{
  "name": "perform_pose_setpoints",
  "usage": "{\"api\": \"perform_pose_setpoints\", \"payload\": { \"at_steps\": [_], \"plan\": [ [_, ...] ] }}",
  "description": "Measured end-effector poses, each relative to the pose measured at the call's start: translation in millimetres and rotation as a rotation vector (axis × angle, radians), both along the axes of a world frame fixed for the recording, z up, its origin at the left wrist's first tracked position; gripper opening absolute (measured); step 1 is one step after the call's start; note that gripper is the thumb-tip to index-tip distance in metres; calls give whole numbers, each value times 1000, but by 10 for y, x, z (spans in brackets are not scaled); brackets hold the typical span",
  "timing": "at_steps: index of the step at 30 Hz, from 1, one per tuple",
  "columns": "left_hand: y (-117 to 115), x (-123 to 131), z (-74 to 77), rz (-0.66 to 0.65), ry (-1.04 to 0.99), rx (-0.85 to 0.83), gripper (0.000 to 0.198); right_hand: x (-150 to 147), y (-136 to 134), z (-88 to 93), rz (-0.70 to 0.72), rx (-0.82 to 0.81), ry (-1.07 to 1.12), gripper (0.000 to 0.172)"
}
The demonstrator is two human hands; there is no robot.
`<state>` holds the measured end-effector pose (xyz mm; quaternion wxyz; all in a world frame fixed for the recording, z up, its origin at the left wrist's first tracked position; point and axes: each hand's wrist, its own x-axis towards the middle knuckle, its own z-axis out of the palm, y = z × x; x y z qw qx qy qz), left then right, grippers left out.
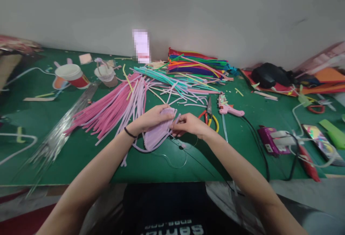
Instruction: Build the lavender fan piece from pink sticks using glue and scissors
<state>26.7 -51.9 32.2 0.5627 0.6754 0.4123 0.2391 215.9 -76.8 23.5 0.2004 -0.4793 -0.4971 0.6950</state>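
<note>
A light purple piece made of pipe cleaners laid side by side [155, 132] is held up over the green table in front of me. My left hand [159, 115] is closed on its upper side, with a black band on the wrist. At the right edge of the piece, my right hand [188, 125] pinches the end of a light purple pipe cleaner [177, 118]. Both hands nearly touch. Behind the left hand lie loose light purple pipe cleaners [138, 96] and a pink bunch [107, 111]. Pliers with red and yellow handles [211, 116] lie behind my right hand.
A pink glue gun [229, 109] with a black cable lies to the right, near a purple box [268, 139]. Multicoloured pipe cleaners [194, 67] are piled by the wall. On the left are thin silvery wires [61, 130], a paper cup [71, 75] and another cup [106, 75].
</note>
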Motion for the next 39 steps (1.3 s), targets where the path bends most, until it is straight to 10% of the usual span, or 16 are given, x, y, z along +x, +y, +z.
{"api": "perform_pose_setpoints", "payload": {
  "at_steps": [16, 22, 39],
  "plan": [
    [-9, -2, 42, -8, 39, 21, 37, 31, 12, 4, 18, 63, -7, 33],
    [-6, -9, 52, 17, 107, 84, 39, 171, 64, 62, -220, 263, 54, 32],
    [-11, 6, 27, -55, 121, 83, 43, 69, 122, -6, -293, 122, 114, 33]
  ]
}}
